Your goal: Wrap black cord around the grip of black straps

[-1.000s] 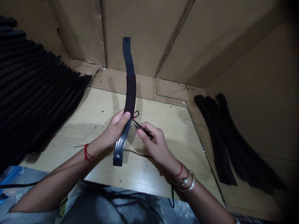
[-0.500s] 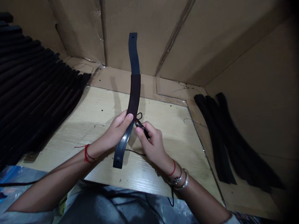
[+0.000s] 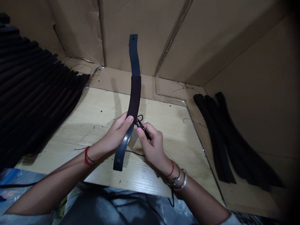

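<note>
- Lining the room, tan corrugated cardboard walls (image 3: 211,40) box in a pale wood-grain tabletop (image 3: 98,125).
- Flanking it, stacked black ribbed strips (image 3: 39,93) lie left; a bundle of long black strips (image 3: 217,137) lies right.
- Over the tabletop, a curved matte-black strap with a dark brown sleeve (image 3: 134,97) is clamped upright in the left hand (image 3: 114,132).
- Just beside it, the right hand (image 3: 151,147) pinches small black snips (image 3: 143,128) at a thin black thread loop (image 3: 140,118); whether the blades touch the thread is hard to tell.

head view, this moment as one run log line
left hand: grips black strap | right hand: holds small black snips | black thread: loops beside strap
</note>
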The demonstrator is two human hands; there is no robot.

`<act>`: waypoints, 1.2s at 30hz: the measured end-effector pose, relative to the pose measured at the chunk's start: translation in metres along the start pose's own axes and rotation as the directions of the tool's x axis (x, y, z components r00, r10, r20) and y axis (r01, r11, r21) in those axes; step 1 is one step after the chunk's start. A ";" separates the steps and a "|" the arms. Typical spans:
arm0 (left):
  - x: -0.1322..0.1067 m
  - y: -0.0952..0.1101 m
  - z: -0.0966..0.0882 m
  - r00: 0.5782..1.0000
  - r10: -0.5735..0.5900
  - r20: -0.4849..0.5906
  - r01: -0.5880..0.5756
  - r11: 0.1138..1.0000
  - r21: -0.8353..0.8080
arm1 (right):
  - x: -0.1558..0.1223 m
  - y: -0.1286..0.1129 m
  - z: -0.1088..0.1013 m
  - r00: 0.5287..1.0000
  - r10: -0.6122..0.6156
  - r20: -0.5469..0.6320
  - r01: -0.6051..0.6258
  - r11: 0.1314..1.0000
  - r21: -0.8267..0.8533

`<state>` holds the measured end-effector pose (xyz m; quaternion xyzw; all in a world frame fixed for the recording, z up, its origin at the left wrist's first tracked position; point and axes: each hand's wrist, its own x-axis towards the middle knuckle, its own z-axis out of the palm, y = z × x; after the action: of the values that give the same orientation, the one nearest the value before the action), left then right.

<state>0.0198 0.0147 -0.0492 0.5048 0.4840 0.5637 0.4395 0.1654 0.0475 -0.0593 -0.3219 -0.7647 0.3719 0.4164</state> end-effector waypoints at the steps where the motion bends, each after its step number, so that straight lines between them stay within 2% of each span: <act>1: 0.000 0.000 0.000 1.000 0.008 0.002 -0.008 1.000 -0.006 | 0.000 0.001 -0.001 1.000 -0.007 -0.012 0.006 1.000 -0.002; 4: 0.000 0.001 -0.001 1.000 0.025 -0.002 -0.025 1.000 0.007 | -0.001 0.003 -0.002 0.999 -0.030 -0.020 0.030 0.999 -0.015; 9: -0.002 0.001 -0.002 1.000 0.018 -0.018 -0.018 1.000 -0.019 | -0.003 0.004 -0.002 0.991 -0.122 0.048 0.125 0.990 -0.060; 12: -0.004 0.002 0.000 1.000 -0.016 -0.006 0.015 0.998 -0.057 | -0.003 0.002 -0.001 0.992 -0.121 -0.015 0.120 0.990 -0.079; 15: -0.006 0.002 0.004 0.999 0.014 0.033 -0.012 0.999 -0.053 | -0.002 -0.001 0.000 0.988 -0.091 -0.127 0.083 0.995 -0.063; 18: -0.007 0.000 0.008 0.997 0.032 0.076 -0.029 0.999 -0.041 | 0.000 -0.002 -0.001 0.977 -0.117 -0.177 0.103 0.991 -0.087; 23: -0.008 -0.004 0.007 0.996 0.024 0.089 -0.019 0.998 -0.063 | 0.000 0.001 -0.004 0.957 -0.231 -0.175 0.201 0.964 -0.172; 28: -0.008 -0.003 0.006 0.995 0.019 0.102 -0.015 0.999 -0.040 | 0.000 0.004 -0.006 0.949 -0.268 -0.168 0.224 0.945 -0.240; 33: -0.008 -0.002 0.006 0.992 0.043 0.115 -0.045 0.999 0.013 | -0.002 0.008 -0.008 0.915 -0.365 -0.172 0.291 0.892 -0.345; 36: -0.007 -0.003 0.008 0.992 0.059 0.112 -0.062 0.998 0.018 | -0.002 0.010 -0.009 0.913 -0.372 -0.167 0.296 0.886 -0.356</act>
<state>0.0283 0.0092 -0.0527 0.5545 0.4492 0.5426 0.4431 0.1764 0.0537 -0.0654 -0.2895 -0.8056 0.1238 0.5018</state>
